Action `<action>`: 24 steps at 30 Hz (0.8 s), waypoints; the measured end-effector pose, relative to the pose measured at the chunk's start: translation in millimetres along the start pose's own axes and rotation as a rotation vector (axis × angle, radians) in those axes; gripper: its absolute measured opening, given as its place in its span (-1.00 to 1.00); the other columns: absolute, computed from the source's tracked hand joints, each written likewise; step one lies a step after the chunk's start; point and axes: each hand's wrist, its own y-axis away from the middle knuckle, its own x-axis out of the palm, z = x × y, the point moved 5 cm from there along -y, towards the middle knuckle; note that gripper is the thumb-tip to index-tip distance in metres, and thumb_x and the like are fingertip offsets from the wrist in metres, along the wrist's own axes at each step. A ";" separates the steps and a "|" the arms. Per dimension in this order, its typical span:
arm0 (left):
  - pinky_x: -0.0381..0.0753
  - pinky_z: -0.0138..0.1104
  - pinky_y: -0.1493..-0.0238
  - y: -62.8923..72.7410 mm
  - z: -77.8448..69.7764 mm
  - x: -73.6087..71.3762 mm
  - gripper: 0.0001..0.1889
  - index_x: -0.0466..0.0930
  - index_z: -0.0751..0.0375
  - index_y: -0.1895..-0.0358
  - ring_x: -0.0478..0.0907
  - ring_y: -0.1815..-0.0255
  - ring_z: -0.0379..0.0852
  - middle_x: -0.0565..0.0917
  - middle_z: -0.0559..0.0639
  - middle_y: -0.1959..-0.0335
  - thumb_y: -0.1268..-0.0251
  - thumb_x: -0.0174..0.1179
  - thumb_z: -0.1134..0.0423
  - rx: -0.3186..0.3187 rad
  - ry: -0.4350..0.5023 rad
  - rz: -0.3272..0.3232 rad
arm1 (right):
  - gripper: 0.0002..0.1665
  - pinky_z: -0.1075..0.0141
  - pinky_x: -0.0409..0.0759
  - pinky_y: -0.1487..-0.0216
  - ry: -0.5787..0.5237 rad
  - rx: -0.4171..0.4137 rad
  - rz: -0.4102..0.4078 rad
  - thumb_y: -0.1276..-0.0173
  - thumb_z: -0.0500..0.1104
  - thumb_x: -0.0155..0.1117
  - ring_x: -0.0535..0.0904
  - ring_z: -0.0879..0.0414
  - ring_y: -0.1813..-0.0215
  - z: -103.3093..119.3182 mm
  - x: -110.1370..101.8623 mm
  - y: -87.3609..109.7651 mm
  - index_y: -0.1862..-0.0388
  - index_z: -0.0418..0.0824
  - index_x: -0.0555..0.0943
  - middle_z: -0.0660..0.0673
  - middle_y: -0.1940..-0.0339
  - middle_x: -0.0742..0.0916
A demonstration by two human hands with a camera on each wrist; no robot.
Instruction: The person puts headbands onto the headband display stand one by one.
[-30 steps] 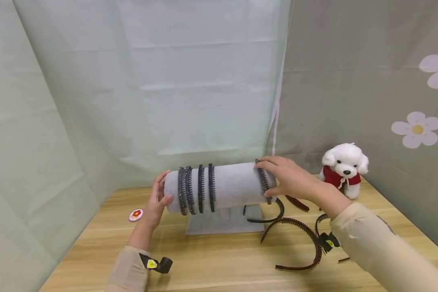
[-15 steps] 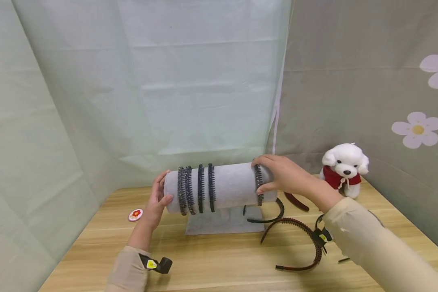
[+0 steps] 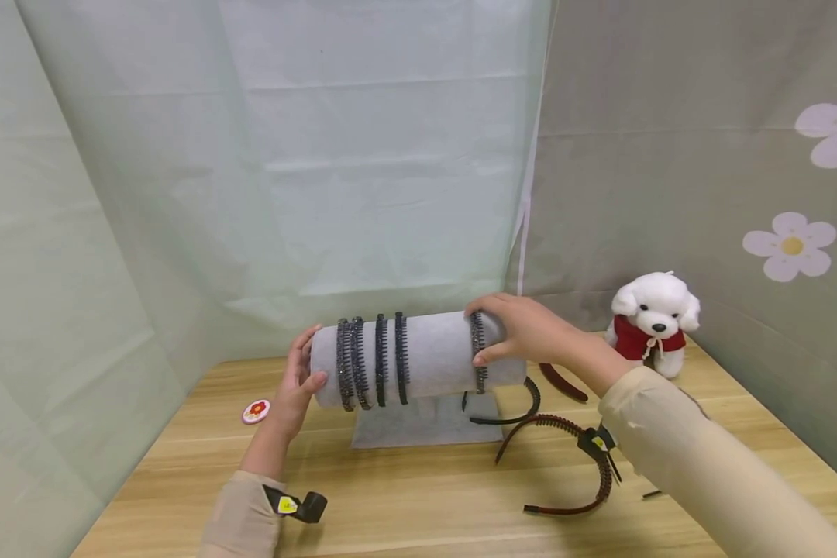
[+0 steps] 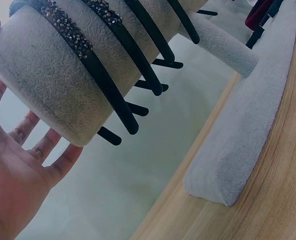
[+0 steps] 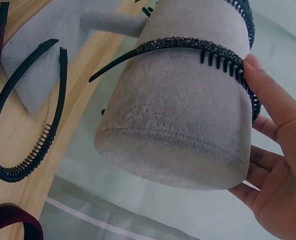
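A grey plush-covered roll display stand [image 3: 439, 353] stands on the table, its roll on a post above a flat base [image 3: 425, 426]. My left hand [image 3: 296, 395] grips the roll's left end, thumb in front and fingers at the end and behind. My right hand [image 3: 533, 333] pinches a dark beaded, toothed headband [image 3: 478, 356] that sits over the roll's right part. In the right wrist view, the thumb presses this headband's toothed edge [image 5: 223, 55]. Several dark headbands [image 3: 381, 360] hang round the roll's left half, two with sparkling beads [image 4: 70, 32].
On the wooden table [image 3: 404, 504] lie a brown toothed headband [image 3: 565, 510], a black one [image 3: 495, 421] by the base and a dark red one [image 3: 563, 384]. A white plush dog [image 3: 659, 310] sits back right. A round flower badge [image 3: 256, 411] lies left.
My right hand has slid the beaded headband leftward along the roll, away from its right end, and the headband stands straighter. My left hand has kept its grip on the left end.
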 end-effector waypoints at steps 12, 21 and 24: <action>0.40 -0.45 -0.07 -0.5 1.4 -1.2 -0.31 0.00 -0.12 -0.47 0.33 -0.14 -0.28 0.27 -0.18 -0.31 -0.36 0.13 0.09 -0.010 0.003 -0.009 | -0.20 0.01 0.42 -0.27 -0.026 -0.010 0.034 -0.02 0.19 0.50 0.50 -0.05 -0.27 4.1 3.4 -11.6 -0.23 -0.02 0.46 -0.09 -0.26 0.58; 0.42 -0.45 -0.05 -0.3 4.0 -2.2 -0.31 0.01 -0.13 -0.47 0.35 -0.12 -0.28 0.28 -0.18 -0.30 -0.35 0.14 0.07 -0.017 0.003 -0.016 | -0.20 0.02 0.38 -0.32 -0.071 -0.014 0.071 -0.04 0.19 0.48 0.46 -0.04 -0.32 6.1 7.8 -19.9 -0.25 -0.03 0.45 -0.07 -0.27 0.58; 0.43 -0.45 -0.04 -0.6 4.0 -2.1 -0.31 0.01 -0.12 -0.47 0.36 -0.12 -0.28 0.28 -0.18 -0.29 -0.36 0.14 0.08 -0.018 -0.001 -0.016 | -0.22 0.03 0.40 -0.29 -0.086 -0.025 0.070 -0.05 0.16 0.49 0.47 -0.04 -0.30 6.8 8.0 -22.8 -0.23 -0.04 0.45 -0.08 -0.24 0.60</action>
